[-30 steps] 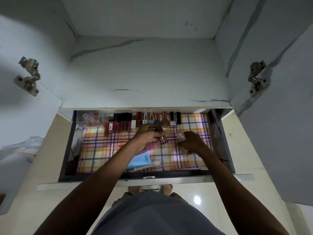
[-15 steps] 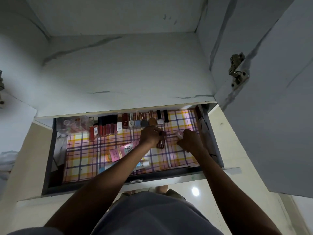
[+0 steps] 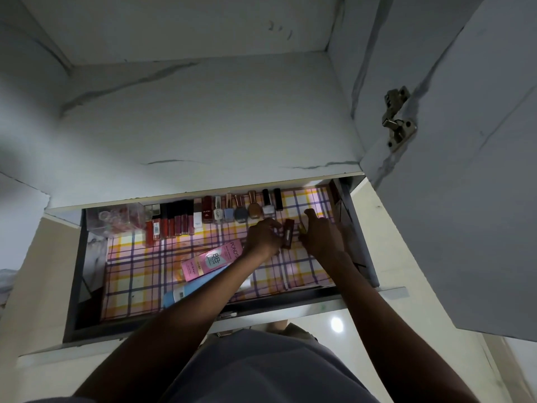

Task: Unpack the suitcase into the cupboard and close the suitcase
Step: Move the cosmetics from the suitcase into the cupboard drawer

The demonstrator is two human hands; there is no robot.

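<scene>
Left grip (image 3: 263, 237) pinching dark red lipstick tube (image 3: 288, 232); right grip (image 3: 319, 234) spreading beside it. Bottles lining checked drawer (image 3: 203, 286) at 12 o'clock; suitcase out of view, closing pending.

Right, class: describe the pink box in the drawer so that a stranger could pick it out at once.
Start at the open drawer lined with checked paper. Near its middle, beside the left forearm, the pink Pond's BB cream box lies flat and askew. Unlike the small bottles lined along the back, it is large, pink and lettered.

- The dark red tube (image 3: 288, 232) now lies on the drawer liner (image 3: 139, 274), the left hand (image 3: 263, 238) beside it
- The right hand (image 3: 319, 235) has opened, index finger reaching forward
</scene>
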